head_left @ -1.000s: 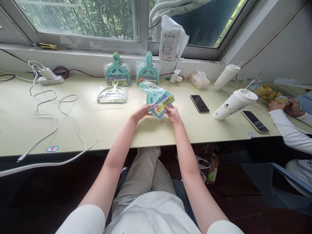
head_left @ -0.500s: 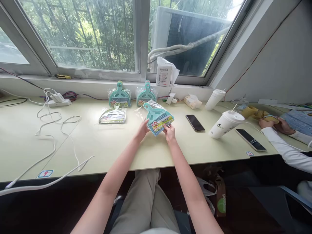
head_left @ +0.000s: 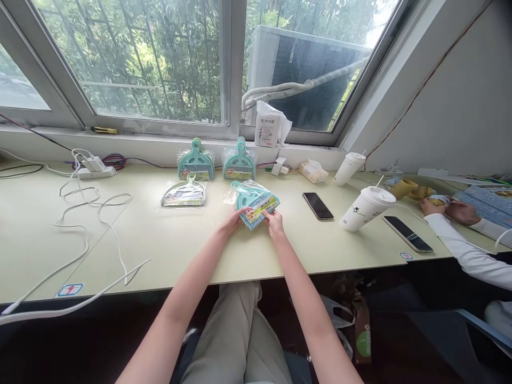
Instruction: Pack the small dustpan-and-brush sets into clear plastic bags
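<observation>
Between my two hands is a teal dustpan-and-brush set (head_left: pixel 255 200) in a clear plastic bag, tilted, with its handle pointing away to the upper left. My left hand (head_left: pixel 232 220) grips its lower left edge. My right hand (head_left: pixel 274 223) pinches its front edge near the yellow label. Just left lies a pale green dustpan set (head_left: pixel 184 193), also bagged. Behind stand two stacks of bagged sets, a left stack (head_left: pixel 196 162) and a right stack (head_left: pixel 239 161), propped against the wall under the window.
A black phone (head_left: pixel 318 206), a large white cup (head_left: pixel 367 209) and a second phone (head_left: pixel 408 233) lie to the right. Beyond them another person's hands (head_left: pixel 450 209) hold something yellowish. A tissue pack (head_left: pixel 314 171) sits behind. White cables (head_left: pixel 86 224) sprawl across the left.
The held dustpan set has come slightly lower and tipped flatter toward the table, both hands still on it. The camera view has shifted a little. The other person's hands have moved slightly.
</observation>
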`<state>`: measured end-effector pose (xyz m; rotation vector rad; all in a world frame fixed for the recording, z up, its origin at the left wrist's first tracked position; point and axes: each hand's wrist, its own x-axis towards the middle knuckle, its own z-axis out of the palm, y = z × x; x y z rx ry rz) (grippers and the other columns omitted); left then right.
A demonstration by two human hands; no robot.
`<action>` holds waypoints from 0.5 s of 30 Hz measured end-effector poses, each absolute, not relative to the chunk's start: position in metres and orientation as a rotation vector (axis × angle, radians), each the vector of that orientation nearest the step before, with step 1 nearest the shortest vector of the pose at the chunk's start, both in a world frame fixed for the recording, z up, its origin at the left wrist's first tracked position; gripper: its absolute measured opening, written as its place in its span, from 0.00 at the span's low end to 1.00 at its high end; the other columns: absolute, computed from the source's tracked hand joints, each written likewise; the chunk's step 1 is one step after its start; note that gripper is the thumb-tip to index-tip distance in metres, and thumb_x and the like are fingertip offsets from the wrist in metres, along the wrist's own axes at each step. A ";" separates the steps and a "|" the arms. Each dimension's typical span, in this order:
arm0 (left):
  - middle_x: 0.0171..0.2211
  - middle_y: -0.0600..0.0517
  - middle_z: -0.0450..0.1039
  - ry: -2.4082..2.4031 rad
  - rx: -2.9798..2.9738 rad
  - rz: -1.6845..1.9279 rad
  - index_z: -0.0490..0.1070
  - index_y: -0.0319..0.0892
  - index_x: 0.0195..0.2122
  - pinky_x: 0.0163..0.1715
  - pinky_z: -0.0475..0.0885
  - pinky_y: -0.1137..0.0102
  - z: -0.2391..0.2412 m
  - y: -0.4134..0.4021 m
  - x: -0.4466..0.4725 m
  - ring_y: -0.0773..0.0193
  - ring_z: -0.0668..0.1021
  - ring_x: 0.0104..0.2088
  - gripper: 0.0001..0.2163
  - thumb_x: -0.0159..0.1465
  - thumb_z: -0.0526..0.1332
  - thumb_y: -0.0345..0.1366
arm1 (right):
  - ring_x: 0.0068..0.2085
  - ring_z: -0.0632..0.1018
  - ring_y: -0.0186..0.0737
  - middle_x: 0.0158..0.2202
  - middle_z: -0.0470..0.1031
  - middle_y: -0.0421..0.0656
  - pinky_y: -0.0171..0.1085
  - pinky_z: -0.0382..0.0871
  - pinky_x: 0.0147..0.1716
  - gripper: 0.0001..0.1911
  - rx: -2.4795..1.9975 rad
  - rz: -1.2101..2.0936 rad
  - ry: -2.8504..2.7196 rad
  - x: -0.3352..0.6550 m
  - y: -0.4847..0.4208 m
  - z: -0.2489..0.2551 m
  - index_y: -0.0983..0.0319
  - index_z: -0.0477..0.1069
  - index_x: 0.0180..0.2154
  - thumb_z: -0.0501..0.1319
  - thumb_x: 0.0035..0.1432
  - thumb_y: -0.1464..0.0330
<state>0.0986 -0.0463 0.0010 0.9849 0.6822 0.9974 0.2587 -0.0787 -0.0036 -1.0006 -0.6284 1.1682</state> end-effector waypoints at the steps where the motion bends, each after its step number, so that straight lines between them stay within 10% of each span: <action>1: 0.50 0.45 0.73 0.671 0.994 1.007 0.64 0.43 0.53 0.51 0.71 0.59 0.001 -0.047 0.100 0.55 0.76 0.50 0.26 0.54 0.68 0.40 | 0.36 0.80 0.38 0.36 0.79 0.41 0.36 0.78 0.37 0.14 -1.000 1.163 -0.619 0.258 -0.078 -0.005 0.63 0.72 0.35 0.69 0.44 0.72; 15: 0.51 0.46 0.72 0.720 1.055 0.997 0.59 0.49 0.57 0.50 0.71 0.54 -0.007 -0.050 0.101 0.52 0.75 0.50 0.33 0.50 0.70 0.35 | 0.32 0.80 0.37 0.31 0.79 0.41 0.35 0.78 0.33 0.10 -1.025 1.225 -0.566 0.267 -0.071 0.000 0.62 0.71 0.33 0.67 0.48 0.68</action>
